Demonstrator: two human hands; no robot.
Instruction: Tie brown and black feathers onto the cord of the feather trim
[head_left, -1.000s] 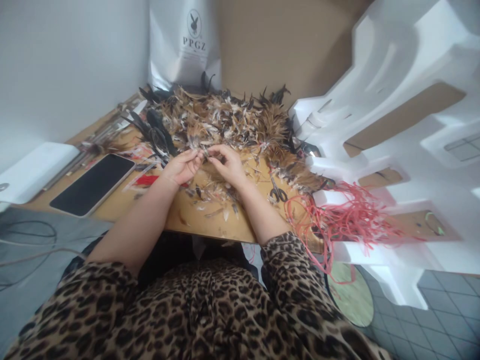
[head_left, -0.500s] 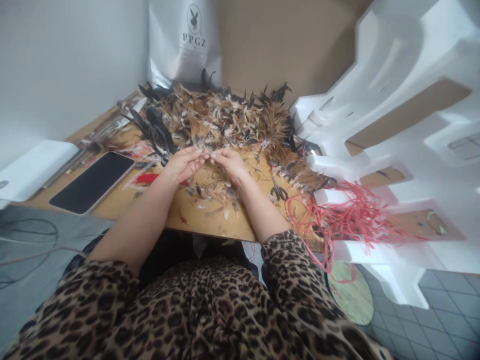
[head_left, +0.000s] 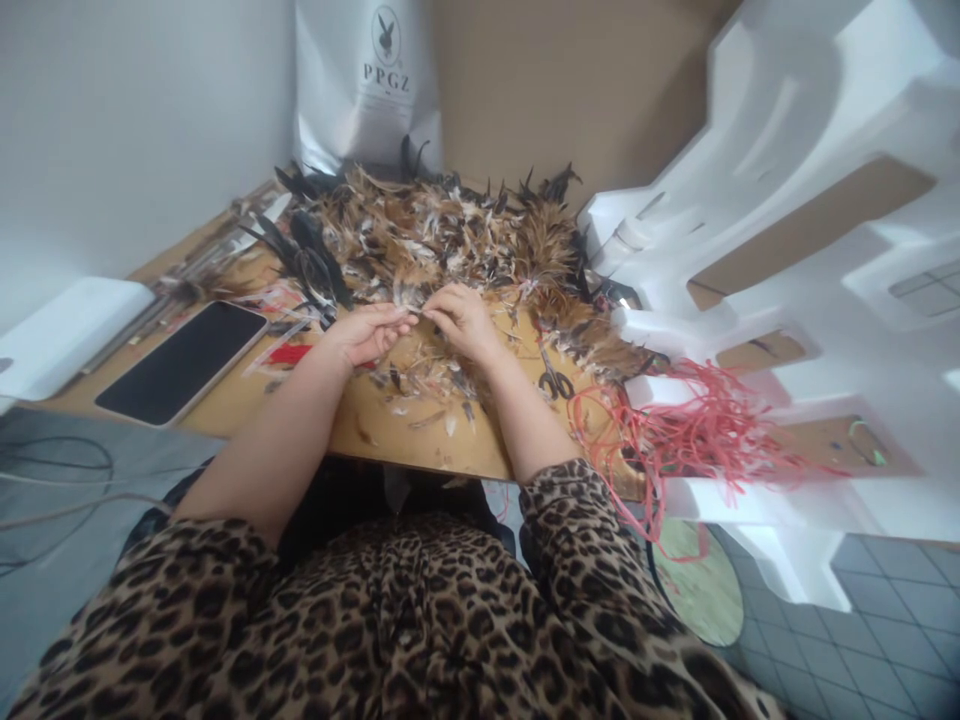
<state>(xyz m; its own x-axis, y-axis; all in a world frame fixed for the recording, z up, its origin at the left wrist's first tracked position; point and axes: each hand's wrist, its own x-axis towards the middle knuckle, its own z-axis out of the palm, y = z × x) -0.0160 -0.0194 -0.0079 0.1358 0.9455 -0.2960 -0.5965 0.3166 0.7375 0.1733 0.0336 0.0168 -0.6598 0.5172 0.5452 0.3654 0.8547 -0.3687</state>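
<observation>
My left hand (head_left: 375, 333) is closed in a pinch on a small brown and white feather (head_left: 409, 292), whose tip points away from me. Just to its right, my right hand (head_left: 463, 320) pinches at the feather's base, the fingertips of both hands almost meeting. Behind them lies a wide heap of brown, white and black feathers (head_left: 450, 230). Loose feathers and bits of fluff (head_left: 431, 385) are scattered on the wooden table (head_left: 420, 450) below my hands. A bundle of long black feathers (head_left: 311, 260) rests left of the heap.
Black-handled scissors (head_left: 556, 384) lie right of my right forearm. Pink ribbon strands (head_left: 705, 430) spill over white foam packing (head_left: 795, 510) at the right. A dark-screened phone (head_left: 184, 362) and a white box (head_left: 75, 335) are at the left. A printed white bag (head_left: 367, 100) stands behind.
My right hand has turned slightly, its back rising and its fingers bending over the pinch. My left hand stays nearly in place. The view has shifted a little.
</observation>
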